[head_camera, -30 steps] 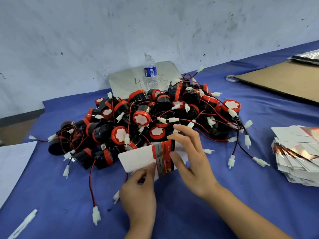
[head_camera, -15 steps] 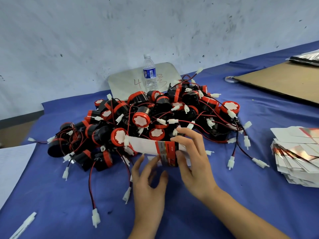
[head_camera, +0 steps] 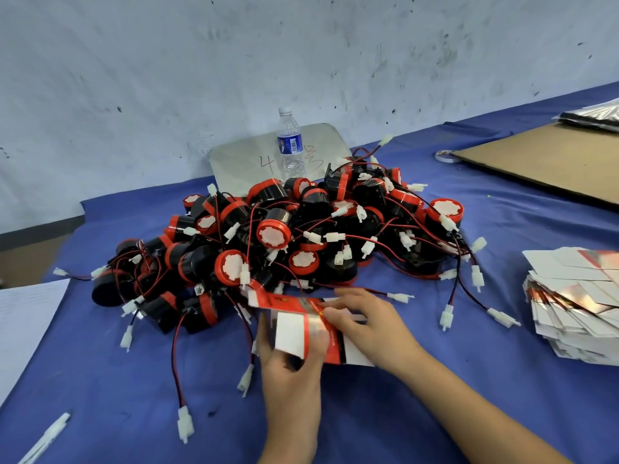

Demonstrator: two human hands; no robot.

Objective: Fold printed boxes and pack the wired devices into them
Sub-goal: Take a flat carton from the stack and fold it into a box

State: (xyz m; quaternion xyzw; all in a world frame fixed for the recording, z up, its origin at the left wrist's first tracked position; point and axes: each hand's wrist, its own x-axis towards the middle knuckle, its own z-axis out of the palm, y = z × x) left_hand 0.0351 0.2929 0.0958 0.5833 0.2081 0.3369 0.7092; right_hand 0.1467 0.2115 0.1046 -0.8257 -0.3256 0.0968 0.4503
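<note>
Glossy red-and-white card, the box (head_camera: 291, 333) sits half-folded just above the blue cloth (head_camera: 435, 413). The left hand (head_camera: 288, 380) grips its near edge and the right hand (head_camera: 368, 326) pinches its top. Behind it, tangled round black-and-red devices (head_camera: 274, 232) hide the base of the bottle (head_camera: 290, 145). A stack (head_camera: 576, 303) of flat blanks lies to the right.

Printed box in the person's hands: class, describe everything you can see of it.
The printed box is thin glossy card with white panels, red bands and a dark stripe. It is part-folded, not yet closed, and slightly blurred. It is held over the blue cloth, in front of the pile of wired devices. The left hand grips its near white panel and the right hand pinches its red upper flap.
</note>
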